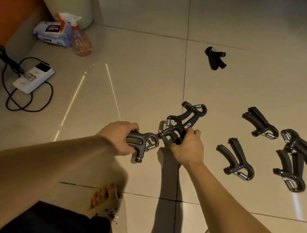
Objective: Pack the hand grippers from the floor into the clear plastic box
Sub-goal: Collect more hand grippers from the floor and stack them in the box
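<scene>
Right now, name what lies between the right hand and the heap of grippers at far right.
A single hand gripper lies there, seen in the head view.

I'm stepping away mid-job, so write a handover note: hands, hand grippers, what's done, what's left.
Left hand grips one hand gripper.
Right hand grips a bunch, seemingly two.
On the floor: far gripper ahead, upper single, lower single and a pile at right.
Clear box not plainly in view; none shows as packed.
Left: box the held ones, then collect the rest.
</scene>
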A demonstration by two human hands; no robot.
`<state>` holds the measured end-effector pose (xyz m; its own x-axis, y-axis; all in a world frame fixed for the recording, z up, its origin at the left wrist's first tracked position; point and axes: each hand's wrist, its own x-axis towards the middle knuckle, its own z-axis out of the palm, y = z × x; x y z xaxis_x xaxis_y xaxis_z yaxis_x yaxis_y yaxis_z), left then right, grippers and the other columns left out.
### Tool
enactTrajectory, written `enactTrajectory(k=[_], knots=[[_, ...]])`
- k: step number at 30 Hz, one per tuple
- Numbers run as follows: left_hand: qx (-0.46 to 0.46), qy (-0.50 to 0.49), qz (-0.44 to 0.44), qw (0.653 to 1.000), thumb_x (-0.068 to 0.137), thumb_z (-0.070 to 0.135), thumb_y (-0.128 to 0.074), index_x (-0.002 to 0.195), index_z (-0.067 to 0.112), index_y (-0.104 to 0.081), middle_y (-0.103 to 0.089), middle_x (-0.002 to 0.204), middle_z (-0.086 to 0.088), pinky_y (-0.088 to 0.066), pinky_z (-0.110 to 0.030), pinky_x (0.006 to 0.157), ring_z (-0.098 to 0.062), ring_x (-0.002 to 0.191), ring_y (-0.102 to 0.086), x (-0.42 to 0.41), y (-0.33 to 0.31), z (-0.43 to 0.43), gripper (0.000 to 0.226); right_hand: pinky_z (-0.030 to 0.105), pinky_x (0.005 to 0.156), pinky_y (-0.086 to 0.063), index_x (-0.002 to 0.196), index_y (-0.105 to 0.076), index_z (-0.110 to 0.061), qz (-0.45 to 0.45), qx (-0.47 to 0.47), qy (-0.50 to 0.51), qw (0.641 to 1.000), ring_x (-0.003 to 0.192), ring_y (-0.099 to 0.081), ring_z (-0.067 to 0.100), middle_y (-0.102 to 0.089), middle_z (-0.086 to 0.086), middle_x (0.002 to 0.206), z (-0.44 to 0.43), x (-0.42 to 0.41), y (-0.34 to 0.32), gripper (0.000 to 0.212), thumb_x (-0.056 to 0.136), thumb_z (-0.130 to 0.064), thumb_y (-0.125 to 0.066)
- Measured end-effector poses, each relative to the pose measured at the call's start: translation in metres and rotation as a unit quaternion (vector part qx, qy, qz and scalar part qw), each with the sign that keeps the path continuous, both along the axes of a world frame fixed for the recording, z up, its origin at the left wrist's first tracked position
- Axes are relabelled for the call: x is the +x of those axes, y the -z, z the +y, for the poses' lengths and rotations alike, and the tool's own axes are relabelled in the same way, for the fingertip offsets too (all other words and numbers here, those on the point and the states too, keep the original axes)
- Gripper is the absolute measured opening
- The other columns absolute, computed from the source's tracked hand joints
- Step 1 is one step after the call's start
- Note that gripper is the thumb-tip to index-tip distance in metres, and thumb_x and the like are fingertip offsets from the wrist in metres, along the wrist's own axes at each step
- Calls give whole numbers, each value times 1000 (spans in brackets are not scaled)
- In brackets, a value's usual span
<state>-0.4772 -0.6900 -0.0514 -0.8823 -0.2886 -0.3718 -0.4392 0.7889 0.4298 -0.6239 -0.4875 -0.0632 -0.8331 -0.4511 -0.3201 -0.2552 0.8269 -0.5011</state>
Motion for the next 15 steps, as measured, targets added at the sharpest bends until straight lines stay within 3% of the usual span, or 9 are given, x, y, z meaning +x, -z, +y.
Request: enactTrajectory(k=[6,12,15], knots=[[-27,71,63,995,68,49,-80,108,31,-58,-65,93,7,-53,-36,76,-16,83,-59,-2,-67,35,49,38,85,-54,124,-56,-13,27,-77,72,994,88,-59,29,-41,4,117,54,15,-76,54,75,-24,-77],[-34,127,125,983,68,53,-82,106,32,-58,-66,93,8,-52,-35,75,-16,84,-60,22,-142,83,50,47,73,-62,126,-56,-22,88,-115,131,981,78,-67,27,-41,-1,115,118,60,-149,65,67,-41,-76],[-33,150,143,978,67,56,-83,105,32,-58,-66,92,9,-53,-35,72,-14,80,-62,41,-176,108,52,35,78,-60,129,-57,-20,134,-130,158,970,69,-64,18,-45,3,125,148,90,-183,64,73,-42,-82]])
